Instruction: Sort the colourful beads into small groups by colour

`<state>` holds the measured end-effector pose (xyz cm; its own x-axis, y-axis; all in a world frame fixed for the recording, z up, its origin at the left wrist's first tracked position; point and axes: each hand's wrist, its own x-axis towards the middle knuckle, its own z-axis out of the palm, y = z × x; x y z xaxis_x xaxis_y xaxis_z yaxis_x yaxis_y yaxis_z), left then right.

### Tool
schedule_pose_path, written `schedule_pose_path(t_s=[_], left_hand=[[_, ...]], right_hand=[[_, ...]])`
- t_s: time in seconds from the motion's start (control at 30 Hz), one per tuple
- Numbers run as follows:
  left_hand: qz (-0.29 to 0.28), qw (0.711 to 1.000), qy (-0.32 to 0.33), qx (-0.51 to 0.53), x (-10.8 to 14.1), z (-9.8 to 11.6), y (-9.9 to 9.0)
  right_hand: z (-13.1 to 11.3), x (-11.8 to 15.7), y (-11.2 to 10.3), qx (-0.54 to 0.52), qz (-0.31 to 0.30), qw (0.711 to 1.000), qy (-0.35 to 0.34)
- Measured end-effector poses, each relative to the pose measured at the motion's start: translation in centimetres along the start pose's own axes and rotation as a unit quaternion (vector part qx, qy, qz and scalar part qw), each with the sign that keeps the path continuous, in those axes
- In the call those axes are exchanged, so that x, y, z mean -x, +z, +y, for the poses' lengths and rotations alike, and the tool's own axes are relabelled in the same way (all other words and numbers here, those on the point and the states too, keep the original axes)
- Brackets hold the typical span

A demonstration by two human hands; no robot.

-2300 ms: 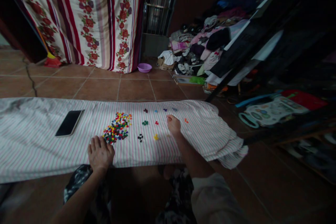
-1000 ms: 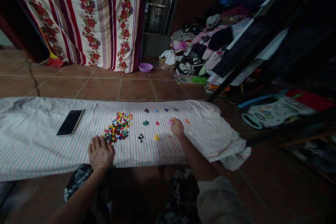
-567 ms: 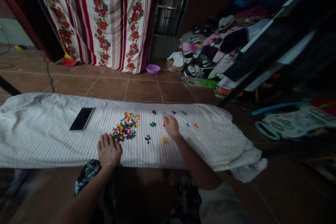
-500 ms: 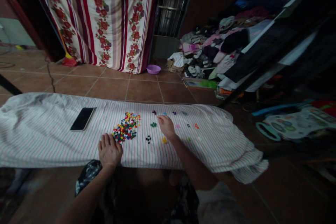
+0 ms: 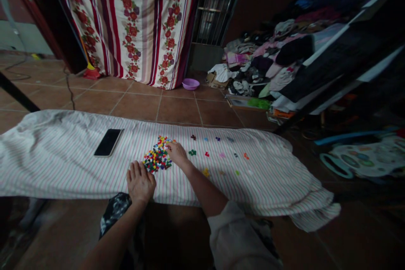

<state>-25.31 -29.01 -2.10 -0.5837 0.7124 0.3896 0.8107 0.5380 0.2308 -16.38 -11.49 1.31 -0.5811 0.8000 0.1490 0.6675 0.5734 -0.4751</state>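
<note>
A heap of small multicoloured pieces (image 5: 157, 159), bead-like or block-like, lies on a striped cloth (image 5: 79, 177). My left hand (image 5: 141, 182) rests flat on the cloth at the heap's lower left edge, fingers stretched out. At the heap's right side, my right hand (image 5: 177, 154) has its fingertips pinched together; whatever is between them is too small to make out. To the right lie little single-colour groups, among them brown pieces (image 5: 193, 137), green pieces (image 5: 192, 152), red pieces (image 5: 206, 154), orange pieces (image 5: 246, 156) and yellow pieces (image 5: 206, 172), the last partly beside my forearm.
A dark-screened phone (image 5: 108, 142) lies left of the heap. Beyond the cloth are a tiled floor, a purple basin (image 5: 190, 84), a flowered curtain (image 5: 145, 25) and a pile of clothes (image 5: 268, 59). A plastic item with a pale blue handle (image 5: 335, 166) is at right.
My right hand has moved left from the colour groups to the heap, uncovering the red group; its forearm now covers where the black pieces lay. My left hand stays on the cloth. The view has shifted slightly.
</note>
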Motion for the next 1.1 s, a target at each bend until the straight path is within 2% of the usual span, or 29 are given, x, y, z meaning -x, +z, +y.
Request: schedule_pose_path(t_s=[0.3, 0.53, 0.67, 0.8, 0.9, 0.97, 1.1], left_hand=[[0.011, 1.0, 0.0, 0.0, 0.1, 0.0, 0.3], [0.011, 1.0, -0.004, 0.003, 0.0, -0.1, 0.3], [0.01, 1.0, 0.002, -0.009, 0.1, -0.1, 0.2], [0.015, 1.0, 0.004, -0.017, 0.1, -0.1, 0.2], [0.013, 1.0, -0.001, -0.01, 0.1, -0.1, 0.2], [0.012, 1.0, 0.001, -0.005, 0.1, -0.1, 0.2], [0.019, 1.0, 0.006, -0.009, 0.2, -0.2, 0.3]], right_hand=[[-0.7, -0.5, 0.1, 0.013, 0.009, 1.0, 0.01], [0.5, 0.0, 0.1, -0.121, 0.059, 0.988, 0.072], [1.6, 0.4, 0.5, -0.245, 0.064, 0.963, 0.089], [2.5, 0.5, 0.9, -0.381, 0.06, 0.916, 0.113], [3.2, 0.6, 0.8, -0.445, 0.059, 0.884, 0.133], [3.7, 0.8, 0.6, -0.455, 0.061, 0.876, 0.145], [5.3, 2.0, -0.4, -0.44, 0.073, 0.881, 0.157]])
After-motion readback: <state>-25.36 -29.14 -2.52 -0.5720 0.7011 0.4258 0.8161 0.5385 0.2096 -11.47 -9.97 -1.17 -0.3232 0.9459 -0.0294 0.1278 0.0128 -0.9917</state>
